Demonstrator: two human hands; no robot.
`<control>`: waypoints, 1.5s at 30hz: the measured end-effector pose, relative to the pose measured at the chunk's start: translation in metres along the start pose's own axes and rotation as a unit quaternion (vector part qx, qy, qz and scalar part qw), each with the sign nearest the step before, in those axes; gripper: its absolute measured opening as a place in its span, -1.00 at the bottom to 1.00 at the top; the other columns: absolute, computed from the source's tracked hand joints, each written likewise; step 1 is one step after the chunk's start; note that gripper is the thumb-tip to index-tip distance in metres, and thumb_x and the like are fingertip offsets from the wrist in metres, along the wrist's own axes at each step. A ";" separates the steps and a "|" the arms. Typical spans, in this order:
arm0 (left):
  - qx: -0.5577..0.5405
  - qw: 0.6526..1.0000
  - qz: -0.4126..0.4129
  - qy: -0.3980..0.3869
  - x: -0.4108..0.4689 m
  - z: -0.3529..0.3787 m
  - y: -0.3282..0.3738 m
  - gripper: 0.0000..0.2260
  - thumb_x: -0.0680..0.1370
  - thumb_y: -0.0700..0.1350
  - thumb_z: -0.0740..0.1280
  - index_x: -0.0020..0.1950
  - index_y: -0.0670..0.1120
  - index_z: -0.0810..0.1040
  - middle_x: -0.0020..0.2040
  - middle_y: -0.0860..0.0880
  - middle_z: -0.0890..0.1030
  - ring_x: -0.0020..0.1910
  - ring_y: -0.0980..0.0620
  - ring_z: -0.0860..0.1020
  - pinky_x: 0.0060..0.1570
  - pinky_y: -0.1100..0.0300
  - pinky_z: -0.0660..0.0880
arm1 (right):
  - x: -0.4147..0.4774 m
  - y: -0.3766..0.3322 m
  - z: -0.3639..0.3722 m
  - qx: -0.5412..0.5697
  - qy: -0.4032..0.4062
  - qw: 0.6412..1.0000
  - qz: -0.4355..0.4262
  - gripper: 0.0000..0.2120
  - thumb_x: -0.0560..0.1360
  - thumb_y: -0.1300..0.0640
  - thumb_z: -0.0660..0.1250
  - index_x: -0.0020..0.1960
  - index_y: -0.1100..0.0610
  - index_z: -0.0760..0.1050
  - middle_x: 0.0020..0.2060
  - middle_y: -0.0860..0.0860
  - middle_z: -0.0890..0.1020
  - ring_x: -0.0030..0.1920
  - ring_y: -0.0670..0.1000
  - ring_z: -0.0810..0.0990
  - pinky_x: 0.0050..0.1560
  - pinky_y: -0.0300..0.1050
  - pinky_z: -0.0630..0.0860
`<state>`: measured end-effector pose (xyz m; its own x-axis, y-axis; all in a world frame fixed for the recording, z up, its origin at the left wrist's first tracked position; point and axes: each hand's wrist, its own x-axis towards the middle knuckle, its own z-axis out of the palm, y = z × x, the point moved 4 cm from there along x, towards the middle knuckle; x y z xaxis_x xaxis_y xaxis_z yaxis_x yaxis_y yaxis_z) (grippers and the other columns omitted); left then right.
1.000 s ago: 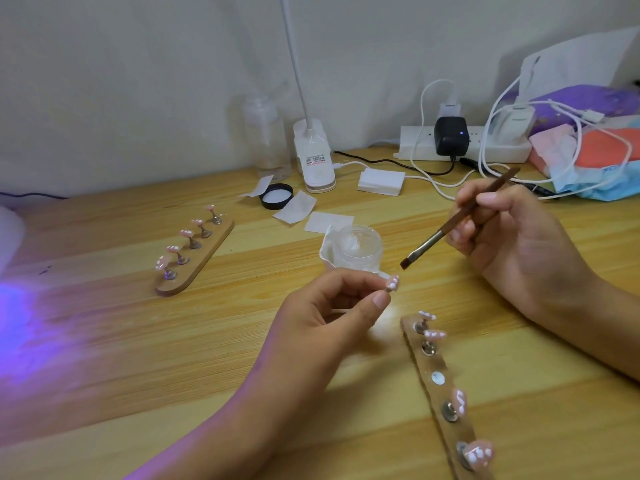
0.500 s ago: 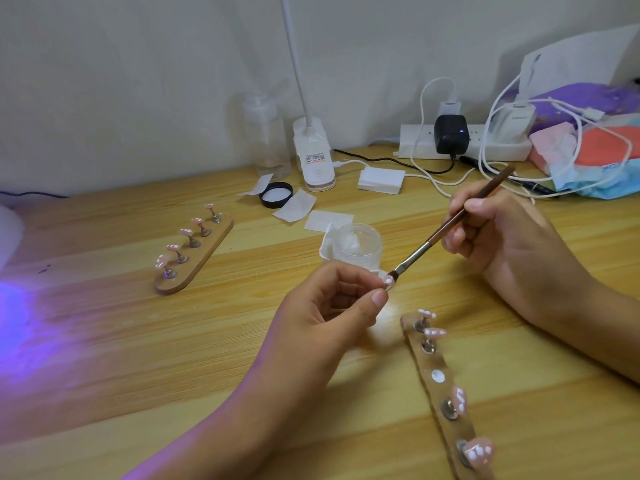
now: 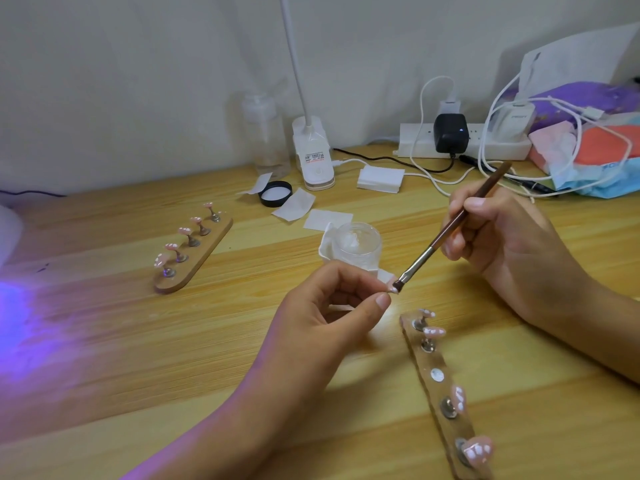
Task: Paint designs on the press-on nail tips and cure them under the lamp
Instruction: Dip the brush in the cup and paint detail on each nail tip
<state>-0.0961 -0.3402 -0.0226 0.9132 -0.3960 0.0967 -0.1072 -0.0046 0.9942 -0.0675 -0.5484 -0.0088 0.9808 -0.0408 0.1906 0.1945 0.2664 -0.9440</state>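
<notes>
Our left hand (image 3: 322, 317) is pinching 1 nail tip (image 3: 392, 289); our right hand (image 3: 502, 244) is gripping the brush (image 3: 420, 263), slanting down-left onto it.

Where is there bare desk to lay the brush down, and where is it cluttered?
Bare wood: the wide patch between the far nail stand and the left hand, and the strip between the near nail stand and the right hand. Crowded: the back, around the jar, paper squares, lamp base and power strip.
</notes>
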 end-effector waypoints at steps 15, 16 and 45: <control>0.016 1.000 0.000 -0.005 -0.002 0.001 0.002 -0.84 0.51 -0.17 0.44 -0.16 0.10 0.65 -0.20 0.12 0.64 -0.25 0.23 0.52 -0.28 0.42 0.42 | 0.003 0.003 -0.002 -0.009 0.011 1.000 0.005 -0.83 0.48 0.15 0.18 -0.21 0.06 0.52 -0.37 0.05 0.49 -0.41 -0.04 0.51 -0.33 -0.23 0.49; 0.015 1.000 -0.001 -0.006 -0.002 0.001 0.002 -0.84 0.52 -0.18 0.44 -0.16 0.09 0.65 -0.21 0.13 0.63 -0.27 0.23 0.52 -0.29 0.42 0.42 | 0.003 0.003 -0.003 -0.016 0.026 1.000 0.002 -0.83 0.49 0.15 0.18 -0.21 0.06 0.52 -0.38 0.04 0.50 -0.40 -0.06 0.51 -0.32 -0.23 0.49; 0.120 0.988 0.095 -0.012 -0.015 0.011 0.016 -0.93 0.39 0.10 0.46 -0.17 0.19 0.61 -0.14 0.18 0.48 -0.16 0.14 0.46 -0.16 0.30 0.39 | 0.008 0.004 -0.008 0.049 0.081 0.995 0.034 -0.65 0.61 0.23 0.10 -0.26 0.07 0.53 -0.44 -0.02 0.51 -0.43 -0.09 0.51 -0.36 -0.28 0.49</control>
<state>-0.1160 -0.3445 -0.0088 0.8583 -0.4316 0.2775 -0.3696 -0.1450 0.9178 -0.0592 -0.5551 -0.0128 0.9824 -0.1719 0.0731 0.1326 0.3661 -0.9211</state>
